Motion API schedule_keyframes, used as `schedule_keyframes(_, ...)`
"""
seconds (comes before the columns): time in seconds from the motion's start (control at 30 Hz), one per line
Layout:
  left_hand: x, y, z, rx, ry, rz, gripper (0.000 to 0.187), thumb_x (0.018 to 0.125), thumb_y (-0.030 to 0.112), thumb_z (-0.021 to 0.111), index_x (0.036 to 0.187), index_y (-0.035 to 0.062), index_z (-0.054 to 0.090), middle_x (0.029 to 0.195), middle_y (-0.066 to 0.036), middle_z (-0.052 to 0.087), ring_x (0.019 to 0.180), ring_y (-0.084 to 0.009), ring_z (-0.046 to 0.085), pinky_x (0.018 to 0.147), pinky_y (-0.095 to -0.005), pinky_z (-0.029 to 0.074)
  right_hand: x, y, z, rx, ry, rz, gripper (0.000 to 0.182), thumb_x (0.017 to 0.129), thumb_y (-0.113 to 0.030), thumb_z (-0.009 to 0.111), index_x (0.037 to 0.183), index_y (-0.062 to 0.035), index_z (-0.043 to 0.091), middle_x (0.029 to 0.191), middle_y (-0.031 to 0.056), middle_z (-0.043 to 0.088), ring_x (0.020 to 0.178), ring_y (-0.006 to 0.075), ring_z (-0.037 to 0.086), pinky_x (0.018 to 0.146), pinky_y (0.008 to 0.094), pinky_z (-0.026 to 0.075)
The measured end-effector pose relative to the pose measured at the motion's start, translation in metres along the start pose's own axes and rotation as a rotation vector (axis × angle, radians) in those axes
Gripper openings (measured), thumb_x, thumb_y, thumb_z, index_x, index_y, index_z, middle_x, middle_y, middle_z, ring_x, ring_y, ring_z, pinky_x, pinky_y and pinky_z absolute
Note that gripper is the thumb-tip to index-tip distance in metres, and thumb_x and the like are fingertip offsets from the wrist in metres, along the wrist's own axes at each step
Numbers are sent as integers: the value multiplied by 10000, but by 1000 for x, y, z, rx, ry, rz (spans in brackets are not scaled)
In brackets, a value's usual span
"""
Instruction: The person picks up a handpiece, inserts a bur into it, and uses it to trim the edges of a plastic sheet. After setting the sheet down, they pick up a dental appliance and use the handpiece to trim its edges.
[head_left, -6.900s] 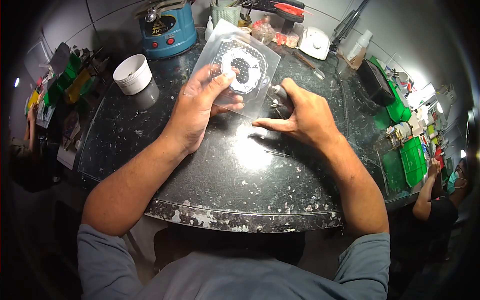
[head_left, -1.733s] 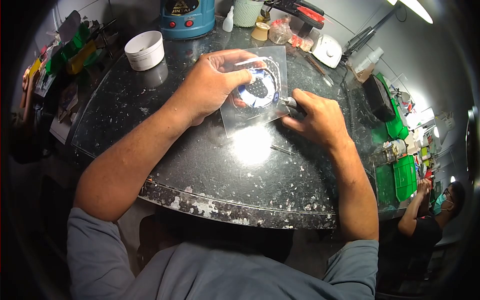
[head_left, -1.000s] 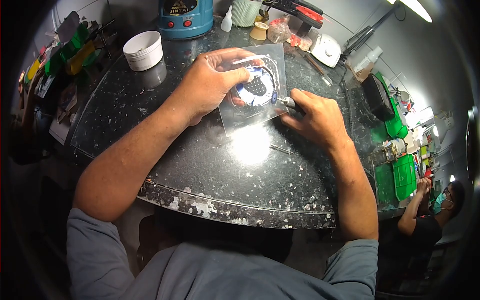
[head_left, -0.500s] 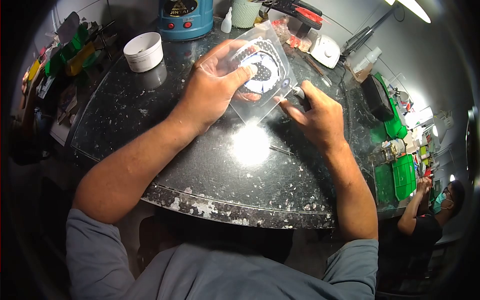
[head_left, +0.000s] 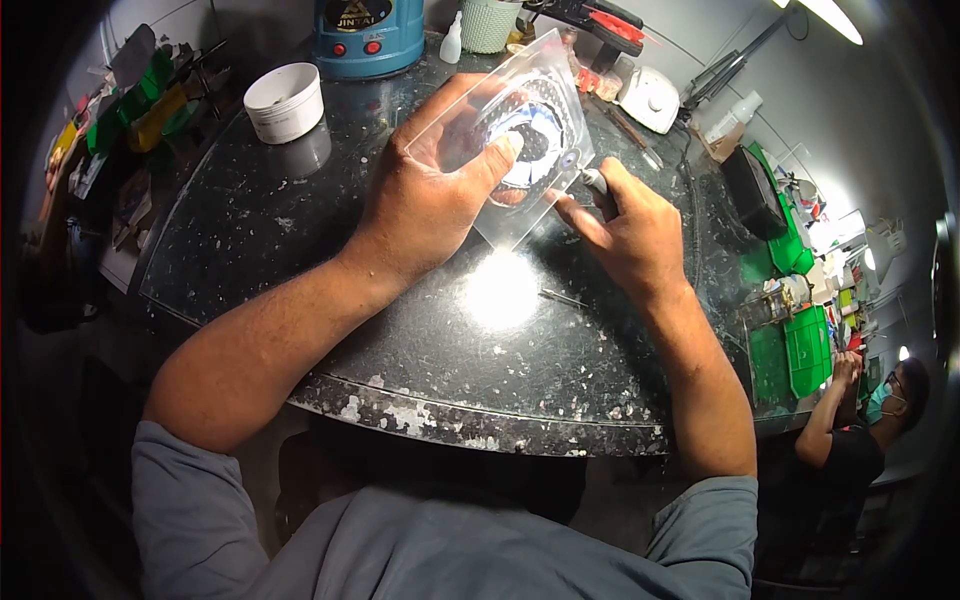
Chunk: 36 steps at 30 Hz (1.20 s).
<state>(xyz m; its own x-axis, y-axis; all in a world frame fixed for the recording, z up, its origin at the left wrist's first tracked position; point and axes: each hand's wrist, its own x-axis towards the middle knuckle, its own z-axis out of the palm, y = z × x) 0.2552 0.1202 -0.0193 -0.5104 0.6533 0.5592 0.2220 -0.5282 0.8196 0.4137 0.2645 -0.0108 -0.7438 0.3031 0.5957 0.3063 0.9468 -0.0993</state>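
Note:
My left hand (head_left: 425,185) grips a clear plastic sheet (head_left: 563,120), raised above the dark bench (head_left: 400,310). Its thumb presses on the moulded shape in the middle, while the other fingers show through from behind. My right hand (head_left: 645,225) is closed around a slim rotary handpiece (head_left: 597,182). At the handpiece's tip, a small round disc (head_left: 571,159) overlaps the sheet's right edge. Below both hands, a thin metal bit (head_left: 563,299) lies on the bench beside a bright patch of reflected light.
A white tub (head_left: 285,118) and a blue machine (head_left: 370,55) stand behind my left hand. At the back are a squeeze bottle (head_left: 451,47) and a small white device (head_left: 652,100). Green bins (head_left: 807,350) and another person (head_left: 850,440) are to the right.
My left hand has tilted the sheet and shifted it slightly right, so it appears narrower. My right hand keeps nearly the same place with the handpiece at the sheet's edge.

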Motion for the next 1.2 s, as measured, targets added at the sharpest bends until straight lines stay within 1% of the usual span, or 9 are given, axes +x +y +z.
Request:
schedule_keyframes(0.1,1,-2,-2,101,-23,112,299,938,22,617,1230,23,552,1107,-122,664,1035,-187,670,807,-292,613,0,0,-1,-23,-9,-12,437,832,-453,771,814,-86,535,691,73,628,635,274,668,538,385,519)
schedule_keyframes(0.17,-1,7,-4,127,-120,-9,377,981,55,579,1342,45,472,1318,-117,555,1188,-193,589,820,-297,638,0,-1,-1,-11,-16,-4,438,838,-460,764,809,-88,535,682,75,629,629,276,669,538,388,521)
schedule_keyframes(0.6,-1,5,-3,169,-121,-7,381,987,60,568,1353,43,463,1322,-140,551,1190,-209,594,827,-300,643,0,-2,-2,2,-38,-1,438,847,-476,745,804,-87,546,712,68,635,659,275,678,556,388,529)
schedule_keyframes(0.67,-2,0,1,125,7,90,289,938,31,628,1222,36,574,1086,-119,688,1018,-179,681,842,-294,583,0,-1,-1,-3,-32,-10,438,846,-473,745,805,-84,549,714,70,635,662,275,679,559,387,531)
schedule_keyframes(0.9,-3,4,0,100,3,61,292,940,38,631,1226,36,573,1097,-124,684,1011,-183,685,820,-290,597,0,-2,-1,6,-44,-9,430,849,-465,745,811,-81,557,721,72,640,664,274,680,568,385,535)
schedule_keyframes(0.97,-2,7,-4,162,-126,-6,393,987,62,567,1364,48,456,1332,-142,550,1210,-231,590,834,-307,645,-1,-1,-1,1,-42,-10,424,850,-464,744,812,-82,564,726,72,641,663,272,679,570,385,535)
schedule_keyframes(1.0,-2,7,-4,161,-127,-7,393,987,62,567,1364,48,456,1332,-142,550,1210,-231,590,834,-307,645,-1,-2,-1,1,-43,-10,424,850,-464,744,812,-82,564,726,72,641,663,272,679,570,385,535)
schedule_keyframes(1.1,-2,5,-3,189,-121,0,395,984,59,572,1362,48,458,1323,-140,556,1200,-231,597,834,-309,646,-1,-2,-1,12,-35,-13,419,853,-464,742,814,-83,570,727,72,642,666,270,679,572,386,535)
schedule_keyframes(1.2,-2,3,-1,123,-13,71,304,944,34,616,1243,39,560,1118,-124,675,1059,-192,669,880,-300,580,0,-2,-1,9,-56,-4,418,857,-467,736,816,-85,573,730,70,643,672,273,680,574,387,535)
